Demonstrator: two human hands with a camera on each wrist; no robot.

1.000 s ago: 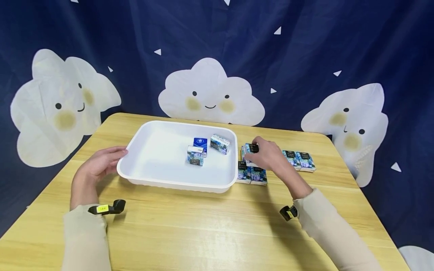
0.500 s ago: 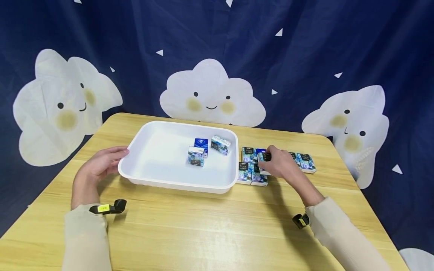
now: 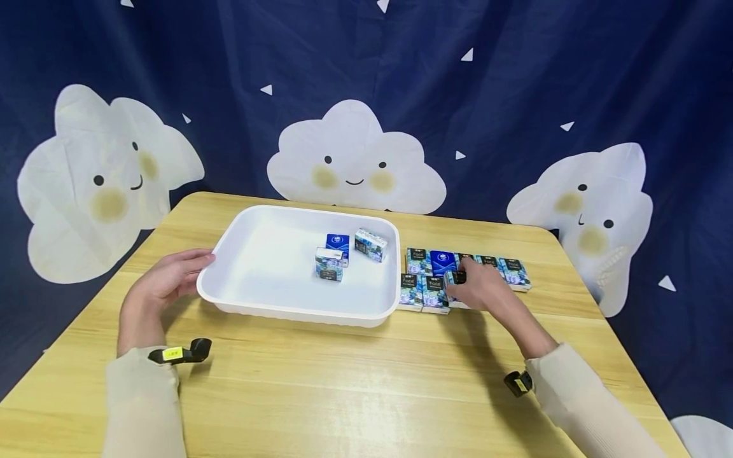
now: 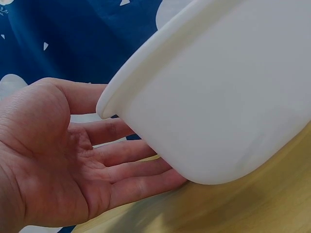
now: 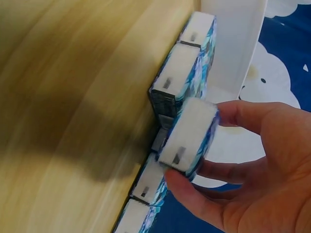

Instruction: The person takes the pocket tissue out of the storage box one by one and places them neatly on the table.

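In the head view, my left hand (image 3: 166, 283) is at the left end of a white plastic tray (image 3: 286, 313). Its nearly straight fingers touch the tray's outer wall (image 4: 204, 116) in the left wrist view, with the thumb at the rim. My right hand (image 3: 483, 286) pinches a small flower-print tissue pack (image 5: 188, 133) between thumb and fingers, slightly tilted above the table. It is beside the front-row tissue packs (image 3: 435, 296), with a blue tissue pack (image 3: 443, 263) just behind. Inside the tray lie a blue pack (image 3: 338, 243) and two flower-print packs (image 3: 329, 264).
Several flower-print tissue packs (image 3: 515, 273) stretch right in the back row on the wooden table (image 3: 343, 381). A dark blue curtain (image 3: 492, 95) with white clouds hangs behind the table's far edge.
My right hand has carried the pinched tissue pack from the back row's left end rightward and toward the near row, uncovering the blue pack. My left hand stays at the tray.
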